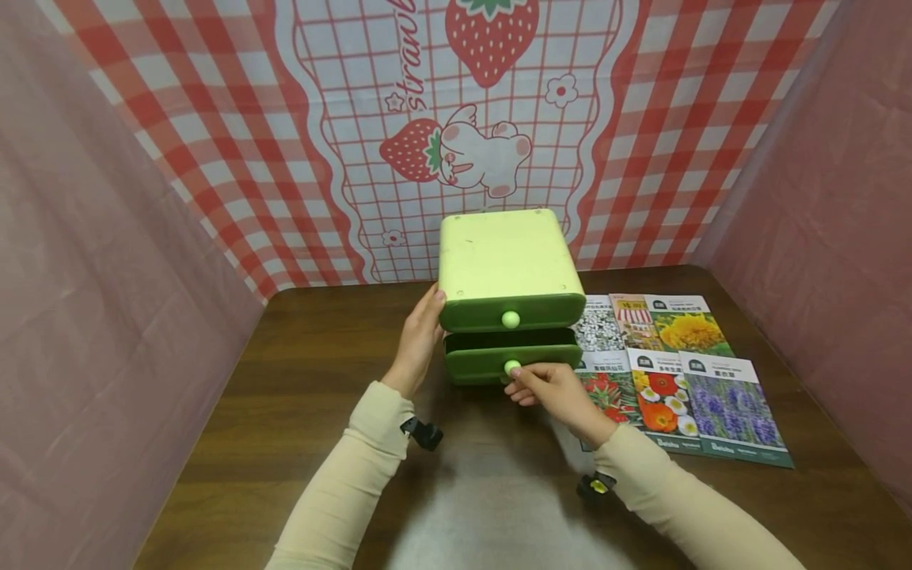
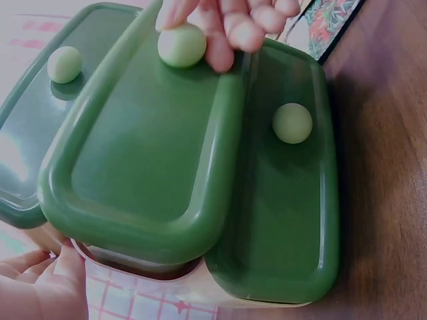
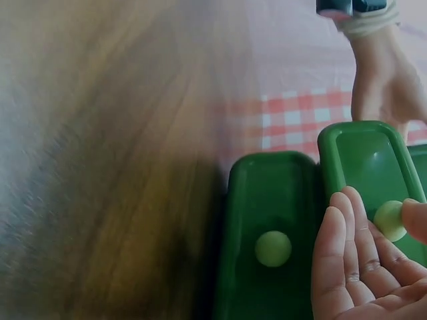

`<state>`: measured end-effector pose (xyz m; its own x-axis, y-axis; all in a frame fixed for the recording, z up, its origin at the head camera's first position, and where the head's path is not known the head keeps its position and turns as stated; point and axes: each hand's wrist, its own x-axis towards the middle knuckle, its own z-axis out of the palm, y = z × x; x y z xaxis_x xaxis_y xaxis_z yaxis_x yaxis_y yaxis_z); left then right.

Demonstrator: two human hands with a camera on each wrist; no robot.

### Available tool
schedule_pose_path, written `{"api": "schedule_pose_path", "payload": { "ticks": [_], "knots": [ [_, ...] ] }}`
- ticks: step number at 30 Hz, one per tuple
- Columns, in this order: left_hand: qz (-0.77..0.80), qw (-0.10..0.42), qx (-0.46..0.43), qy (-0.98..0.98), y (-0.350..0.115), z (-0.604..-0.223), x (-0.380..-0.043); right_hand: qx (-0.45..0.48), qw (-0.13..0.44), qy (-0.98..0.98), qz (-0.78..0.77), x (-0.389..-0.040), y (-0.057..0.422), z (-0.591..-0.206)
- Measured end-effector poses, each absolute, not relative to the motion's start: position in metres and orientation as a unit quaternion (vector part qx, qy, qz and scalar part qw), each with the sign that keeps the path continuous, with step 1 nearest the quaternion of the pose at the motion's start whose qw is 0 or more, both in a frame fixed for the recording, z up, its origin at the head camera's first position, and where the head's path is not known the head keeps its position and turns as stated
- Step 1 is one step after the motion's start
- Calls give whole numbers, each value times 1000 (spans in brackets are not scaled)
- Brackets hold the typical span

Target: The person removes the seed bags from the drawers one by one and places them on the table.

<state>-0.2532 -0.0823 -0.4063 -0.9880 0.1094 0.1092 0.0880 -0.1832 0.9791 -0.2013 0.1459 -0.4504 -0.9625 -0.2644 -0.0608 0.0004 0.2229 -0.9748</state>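
A small cabinet (image 1: 509, 255) with a pale yellow-green body and green drawer fronts stands on the table. Its middle drawer (image 2: 147, 160) is pulled partway out, past the top drawer (image 2: 43, 113) and the bottom drawer (image 2: 287, 207), both of which sit in place. My right hand (image 1: 559, 393) pinches the round light-green knob (image 2: 182, 45) of the middle drawer between thumb and fingers. Against the cabinet's left side rests my left hand (image 1: 419, 336), its fingers extended along the wall. The drawer's inside is dark in the head view.
Several flower seed packets (image 1: 734, 408) lie overlapping on the wooden table (image 1: 306, 380), right of the cabinet. A checked strawberry cloth (image 1: 342, 158) hangs behind, and pink curtains (image 1: 93, 277) close off both sides.
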Motion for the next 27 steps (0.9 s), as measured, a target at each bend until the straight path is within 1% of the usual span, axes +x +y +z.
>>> {"api": "schedule_pose_path", "payload": {
  "ticks": [13, 27],
  "knots": [
    [752, 11, 68, 655, -83, -408, -253, -81, 96, 764, -633, -225, 140, -449],
    [756, 14, 67, 651, -85, -406, -252, -73, 100, 777, -617, -225, 146, -442]
  ]
}}
